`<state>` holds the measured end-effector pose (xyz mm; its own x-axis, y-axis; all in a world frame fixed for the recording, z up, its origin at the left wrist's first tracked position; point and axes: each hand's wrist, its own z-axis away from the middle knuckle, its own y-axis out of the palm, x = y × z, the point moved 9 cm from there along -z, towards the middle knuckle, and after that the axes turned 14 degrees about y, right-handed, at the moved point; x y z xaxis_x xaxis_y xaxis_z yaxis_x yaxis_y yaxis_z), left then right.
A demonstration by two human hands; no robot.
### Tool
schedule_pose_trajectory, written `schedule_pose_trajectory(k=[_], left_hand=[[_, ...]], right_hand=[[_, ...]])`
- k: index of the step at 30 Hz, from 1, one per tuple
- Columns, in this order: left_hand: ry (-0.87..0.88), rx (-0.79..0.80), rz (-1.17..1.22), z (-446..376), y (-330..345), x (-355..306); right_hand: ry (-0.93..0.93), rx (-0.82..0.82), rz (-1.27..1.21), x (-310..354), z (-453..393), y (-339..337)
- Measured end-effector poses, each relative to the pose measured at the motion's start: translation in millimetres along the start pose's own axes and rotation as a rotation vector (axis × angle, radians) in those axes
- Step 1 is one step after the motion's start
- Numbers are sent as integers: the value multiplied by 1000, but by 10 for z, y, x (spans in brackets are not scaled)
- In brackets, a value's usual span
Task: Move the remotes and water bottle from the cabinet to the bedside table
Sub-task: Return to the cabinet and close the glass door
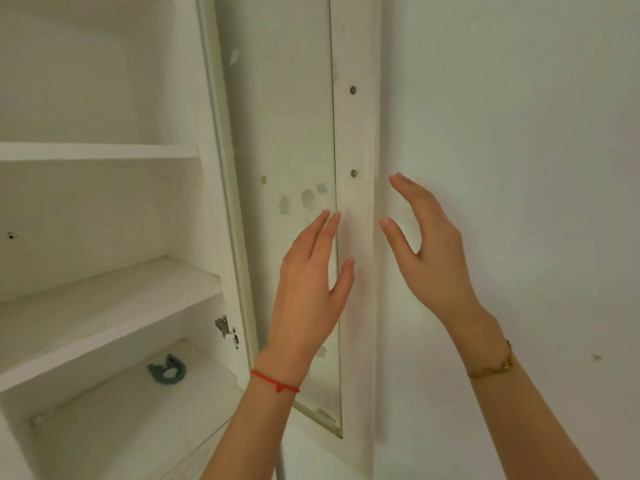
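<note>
cabinet door: open, long axis upright, its free edge between both sets of fingers. left hand nearer, right hand just beyond the edge; both spread wide, holding nothing. remotes, water bottle: not on visible shelves left of the fingers.

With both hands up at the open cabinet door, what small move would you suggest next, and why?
Probably swing the door shut: both the left hand and right hand are open and hold nothing, and the visible shelves show no remotes or bottle.

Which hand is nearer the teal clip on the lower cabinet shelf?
Left. The left hand is raised by the open door, up and right of the teal clip; the right hand is farther right, near the wall.
</note>
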<state>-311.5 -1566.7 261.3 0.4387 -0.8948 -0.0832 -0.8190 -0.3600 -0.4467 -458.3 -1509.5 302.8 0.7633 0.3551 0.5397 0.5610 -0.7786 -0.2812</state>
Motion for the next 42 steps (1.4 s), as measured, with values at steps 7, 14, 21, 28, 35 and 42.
schedule_pose_trajectory(k=[7,14,21,28,35,42], left_hand=[[29,22,36,-74,175,-1],[47,64,37,-46,327,0],[52,70,23,-34,351,-8],[13,48,-1,61,283,-40],[-26,33,-1,191,68,-66],[-10,25,-73,379,-374,-60]], right_hand=[[60,20,-7,-10,-276,199],[92,61,-32,-46,-322,359],[95,56,-53,-29,-310,345],[67,75,-86,76,-225,338],[16,96,-150,291,-89,377],[-109,104,-229,639,147,527]])
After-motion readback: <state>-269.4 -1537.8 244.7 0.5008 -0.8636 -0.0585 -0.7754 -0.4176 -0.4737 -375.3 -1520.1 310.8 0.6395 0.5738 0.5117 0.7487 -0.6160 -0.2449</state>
